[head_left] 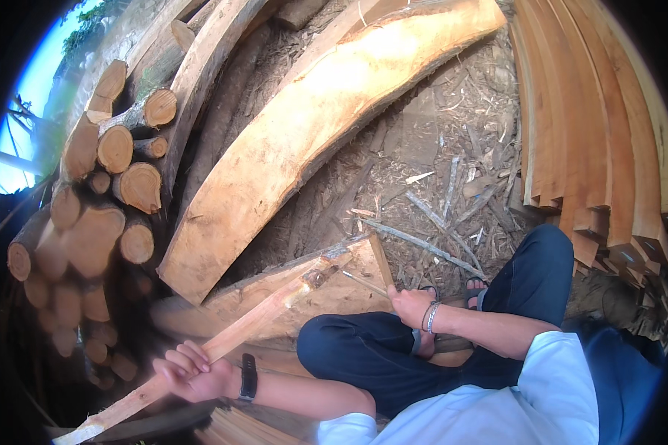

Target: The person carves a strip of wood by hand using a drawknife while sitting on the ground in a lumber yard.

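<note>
My left hand, with a dark watch on its wrist, is closed round a long, pale wooden stick. The stick slants from the lower left up to a rough, bark-covered knot at its far end. That end lies over a broad wooden slab in front of my legs. My right hand, with bracelets on the wrist, is closed on a thin, narrow tool. The tool points left toward the knotty end and appears apart from it. Its kind is unclear, and its grip is hidden in my fingers.
A large curved plank lies across the ground ahead. Cut logs are stacked at the left. Long sawn boards stand piled at the right. Wood chips and loose sticks cover the ground beyond my bent legs.
</note>
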Motion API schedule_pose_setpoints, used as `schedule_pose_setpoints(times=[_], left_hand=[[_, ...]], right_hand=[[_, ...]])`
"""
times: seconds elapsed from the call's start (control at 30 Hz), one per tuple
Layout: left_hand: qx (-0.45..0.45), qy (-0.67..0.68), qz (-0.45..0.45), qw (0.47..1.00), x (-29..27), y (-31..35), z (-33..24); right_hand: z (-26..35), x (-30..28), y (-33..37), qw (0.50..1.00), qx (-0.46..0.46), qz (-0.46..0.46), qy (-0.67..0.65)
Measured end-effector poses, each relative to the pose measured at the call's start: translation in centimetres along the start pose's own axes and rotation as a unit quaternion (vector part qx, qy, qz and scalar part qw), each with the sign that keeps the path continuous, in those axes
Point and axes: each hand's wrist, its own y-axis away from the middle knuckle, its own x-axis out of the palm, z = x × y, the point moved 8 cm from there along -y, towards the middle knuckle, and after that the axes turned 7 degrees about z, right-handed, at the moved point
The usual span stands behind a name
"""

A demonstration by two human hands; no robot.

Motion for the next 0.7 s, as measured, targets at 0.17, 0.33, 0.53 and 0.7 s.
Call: schedule_pose_setpoints(times=[0.17, 0.33, 0.53, 0.7], left_hand=[[0.002, -0.019, -0.044, 0.999, -1.3, 0.1, 0.1], [0.005, -0.073, -0.117, 0.990, -2.9, 0.2, -0.4], [0.004, -0.123, -0.206, 0.971, -3.3, 0.8, -0.5], [0.000, -0.115, -0.202, 0.973, -2.7, 0.6, -0.4]], right_hand=[[-0.2, 0.8, -0.4, 0.999, -0.020, -0.020, -0.024], [0.7, -0.6, 0.7, 0.999, -0.033, -0.020, -0.022], [0.9, -1.5, 0.8, 0.998, -0.015, -0.055, 0.009], [0.1, -0.6, 0.5, 0.996, -0.011, -0.071, 0.048]])
